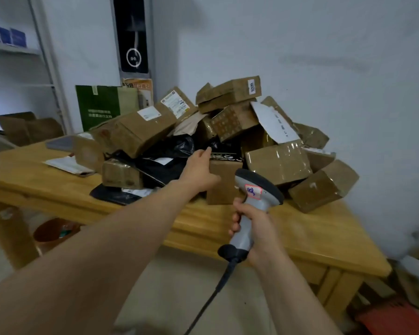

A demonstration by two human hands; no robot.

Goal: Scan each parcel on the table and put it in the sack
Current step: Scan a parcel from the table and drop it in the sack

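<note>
A heap of brown cardboard parcels (230, 117) and black plastic mailers (165, 163) covers the wooden table (300, 233). My left hand (200, 170) grips a small upright brown box (224, 182) at the front of the heap, fingers over its top edge and thumb on its near face. My right hand (249, 228) holds a grey barcode scanner (254, 204) by its handle, just in front of that box. The scanner carries a pink label, and its black cable hangs down. The sack is not in view.
A green carton (99, 105) leans against the wall behind the table. A metal shelf (17, 52) stands at the left with open boxes (27, 128) below it. Under the table sits a brown bin (55, 232). Something red (392, 317) lies on the floor at lower right.
</note>
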